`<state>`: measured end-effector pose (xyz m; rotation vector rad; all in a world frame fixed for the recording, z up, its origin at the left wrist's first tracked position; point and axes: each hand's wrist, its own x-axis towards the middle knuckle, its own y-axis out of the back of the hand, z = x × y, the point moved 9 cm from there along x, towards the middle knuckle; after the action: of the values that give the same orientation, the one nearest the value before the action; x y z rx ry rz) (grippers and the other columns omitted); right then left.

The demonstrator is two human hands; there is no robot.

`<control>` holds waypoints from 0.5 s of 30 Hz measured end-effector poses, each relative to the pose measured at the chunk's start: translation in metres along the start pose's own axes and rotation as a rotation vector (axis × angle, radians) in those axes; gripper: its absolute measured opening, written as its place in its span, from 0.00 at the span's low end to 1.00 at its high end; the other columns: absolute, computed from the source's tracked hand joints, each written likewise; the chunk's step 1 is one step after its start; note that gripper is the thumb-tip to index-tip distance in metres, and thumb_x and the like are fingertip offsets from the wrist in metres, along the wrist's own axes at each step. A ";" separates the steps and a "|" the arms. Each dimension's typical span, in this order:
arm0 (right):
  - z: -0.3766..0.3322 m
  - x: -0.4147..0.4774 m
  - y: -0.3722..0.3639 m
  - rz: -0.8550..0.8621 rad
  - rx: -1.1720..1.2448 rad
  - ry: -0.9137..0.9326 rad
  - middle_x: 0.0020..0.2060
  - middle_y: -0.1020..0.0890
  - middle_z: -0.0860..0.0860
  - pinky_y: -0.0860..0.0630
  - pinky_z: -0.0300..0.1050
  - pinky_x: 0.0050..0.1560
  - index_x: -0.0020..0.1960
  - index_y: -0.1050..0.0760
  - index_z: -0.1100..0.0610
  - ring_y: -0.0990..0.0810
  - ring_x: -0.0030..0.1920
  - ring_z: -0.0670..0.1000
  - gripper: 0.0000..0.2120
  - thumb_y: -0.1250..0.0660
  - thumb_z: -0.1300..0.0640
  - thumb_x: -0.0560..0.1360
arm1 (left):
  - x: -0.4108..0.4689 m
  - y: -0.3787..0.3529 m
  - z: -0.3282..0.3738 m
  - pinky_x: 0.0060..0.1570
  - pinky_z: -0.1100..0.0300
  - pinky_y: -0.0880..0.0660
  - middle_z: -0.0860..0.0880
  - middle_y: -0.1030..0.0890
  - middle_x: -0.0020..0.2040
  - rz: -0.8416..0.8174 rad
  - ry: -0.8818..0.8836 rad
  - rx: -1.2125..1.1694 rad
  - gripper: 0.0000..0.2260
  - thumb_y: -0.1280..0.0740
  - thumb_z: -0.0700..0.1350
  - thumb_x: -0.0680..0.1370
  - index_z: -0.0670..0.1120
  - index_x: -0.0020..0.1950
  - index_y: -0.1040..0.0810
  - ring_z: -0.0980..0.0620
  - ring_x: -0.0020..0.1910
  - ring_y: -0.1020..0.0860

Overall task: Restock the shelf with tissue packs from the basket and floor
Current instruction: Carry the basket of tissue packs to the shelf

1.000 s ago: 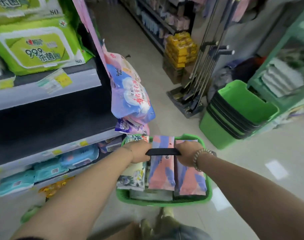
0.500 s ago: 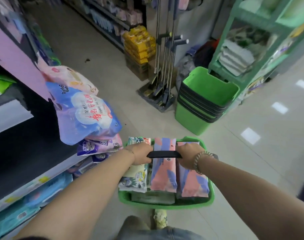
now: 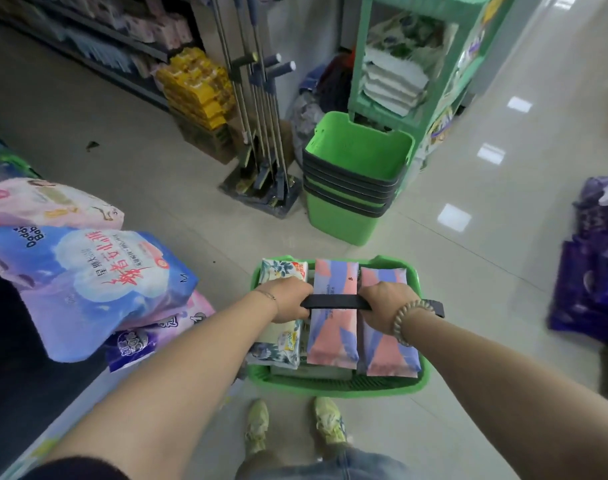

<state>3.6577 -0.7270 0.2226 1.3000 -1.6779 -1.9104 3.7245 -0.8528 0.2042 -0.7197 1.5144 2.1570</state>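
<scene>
Fingers of left hand and right hand clamped on black handle, green basket held above floor, tissue packs side by side inside, long axes pointing away from person

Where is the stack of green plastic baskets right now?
Head view: the stack of green plastic baskets stands on the floor ahead, just right of the long-handled mops and in front of the green shelving rack.
</scene>
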 end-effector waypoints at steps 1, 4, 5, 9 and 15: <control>0.003 -0.003 -0.001 0.008 0.014 -0.024 0.43 0.20 0.53 0.23 0.46 0.43 0.49 0.26 0.54 0.21 0.43 0.56 0.10 0.44 0.54 0.75 | 0.003 0.001 0.003 0.39 0.56 0.28 0.50 0.27 0.40 -0.006 -0.021 0.021 0.03 0.35 0.45 0.76 0.47 0.47 0.26 0.48 0.39 0.25; 0.008 -0.016 -0.006 0.030 0.038 -0.095 0.46 0.20 0.53 0.26 0.44 0.44 0.51 0.25 0.54 0.20 0.45 0.57 0.11 0.44 0.54 0.75 | 0.010 0.001 0.011 0.39 0.57 0.28 0.49 0.26 0.41 -0.025 -0.078 0.078 0.04 0.35 0.47 0.76 0.47 0.48 0.26 0.47 0.40 0.24; 0.009 -0.021 -0.009 0.033 0.046 -0.123 0.47 0.20 0.53 0.27 0.44 0.43 0.51 0.25 0.54 0.21 0.47 0.57 0.11 0.44 0.54 0.75 | 0.011 0.000 0.014 0.39 0.57 0.28 0.49 0.25 0.42 -0.034 -0.102 0.097 0.05 0.35 0.47 0.76 0.46 0.48 0.25 0.47 0.41 0.24; 0.007 -0.041 -0.017 0.054 0.085 -0.226 0.46 0.20 0.53 0.28 0.44 0.42 0.51 0.25 0.54 0.20 0.46 0.57 0.11 0.44 0.53 0.76 | 0.010 -0.007 0.024 0.39 0.57 0.29 0.49 0.25 0.43 -0.046 -0.193 0.173 0.06 0.36 0.48 0.77 0.46 0.50 0.25 0.47 0.43 0.23; 0.000 -0.076 -0.030 0.082 0.141 -0.390 0.44 0.20 0.52 0.28 0.43 0.39 0.46 0.30 0.53 0.22 0.41 0.57 0.06 0.44 0.54 0.76 | 0.005 -0.017 0.043 0.39 0.56 0.27 0.48 0.26 0.42 -0.053 -0.337 0.318 0.05 0.38 0.48 0.77 0.46 0.47 0.27 0.46 0.42 0.23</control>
<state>3.7096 -0.6644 0.2282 0.9254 -2.0472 -2.1328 3.7232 -0.8060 0.2005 -0.2695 1.5785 1.8244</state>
